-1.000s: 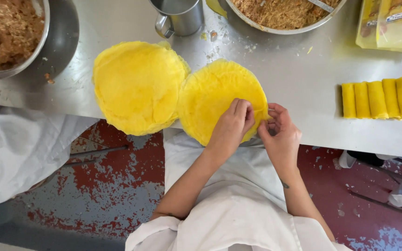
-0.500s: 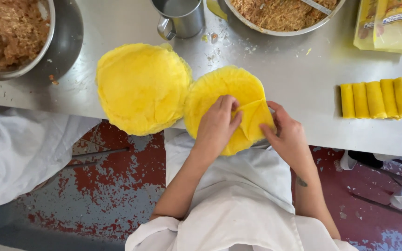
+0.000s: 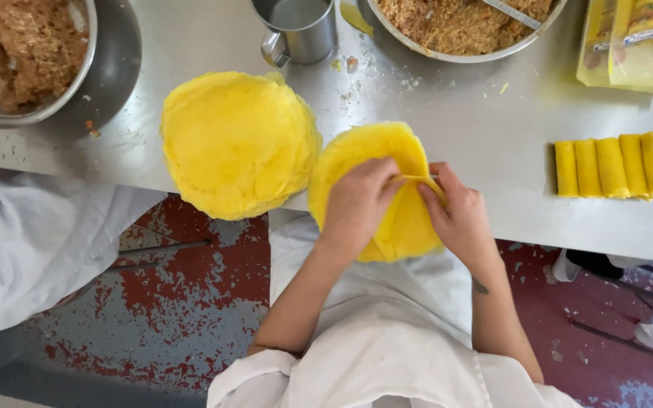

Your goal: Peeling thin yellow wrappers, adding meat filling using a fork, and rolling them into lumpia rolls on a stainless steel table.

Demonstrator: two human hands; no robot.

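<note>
A thin yellow crepe (image 3: pixel 372 151) lies on the steel counter (image 3: pixel 493 128), hanging a little over its near edge. My left hand (image 3: pixel 357 204) presses down on its middle. My right hand (image 3: pixel 459 215) pinches the crepe's right side, which is folded inward over the centre. To the left lies a stack of the same yellow crepes (image 3: pixel 236 143). Several finished yellow rolls (image 3: pixel 617 165) lie side by side at the right.
A metal bowl of brown shredded filling (image 3: pixel 462 23) stands at the back, with a steel mug (image 3: pixel 296 30) beside it. Another bowl of filling (image 3: pixel 24 53) is at the far left. Yellow packets (image 3: pixel 636 41) lie at the back right. A person's white sleeve (image 3: pixel 32 234) is at left.
My right hand has lifted the crepe's right edge and folded it over toward the middle. My left hand has slid onto the crepe's centre.
</note>
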